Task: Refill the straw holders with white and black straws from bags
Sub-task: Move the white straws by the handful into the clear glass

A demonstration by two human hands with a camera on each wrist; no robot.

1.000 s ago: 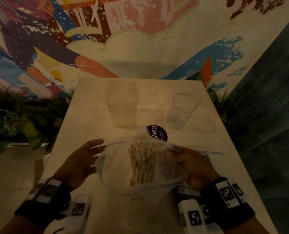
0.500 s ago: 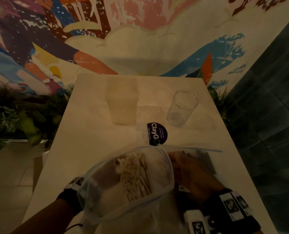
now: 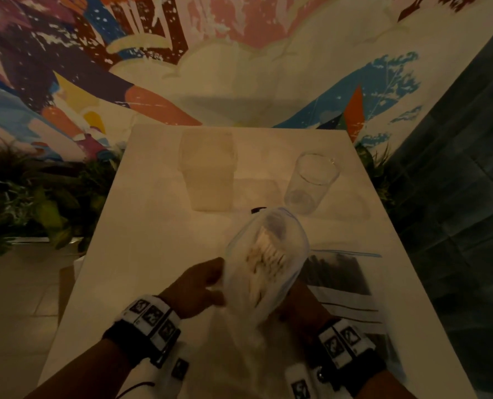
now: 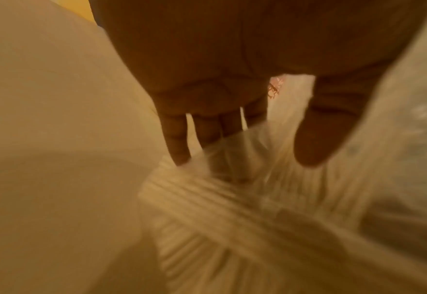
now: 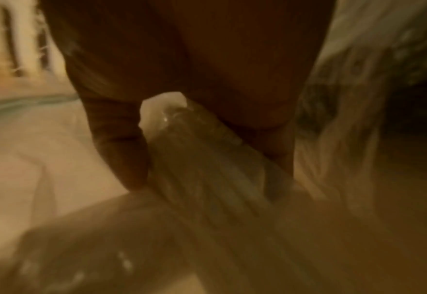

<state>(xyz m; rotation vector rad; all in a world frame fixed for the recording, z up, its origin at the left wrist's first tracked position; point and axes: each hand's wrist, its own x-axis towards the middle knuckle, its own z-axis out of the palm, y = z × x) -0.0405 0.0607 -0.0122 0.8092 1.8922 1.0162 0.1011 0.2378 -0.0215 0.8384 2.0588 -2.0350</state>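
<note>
Both our hands hold the bag (image 3: 264,272) of white straws (image 3: 264,254) at lower centre, left hand (image 3: 198,286) pinching its side, right hand (image 3: 300,305) wrapped beneath, its mouth and long axis aimed up-frame between the square holder (image 3: 208,174) and glass (image 3: 311,182).

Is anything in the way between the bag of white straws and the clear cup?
Nothing visible. The bag of white straws, held up by both hands, has its open mouth toward the clear cup, and only bare table lies between them.
</note>
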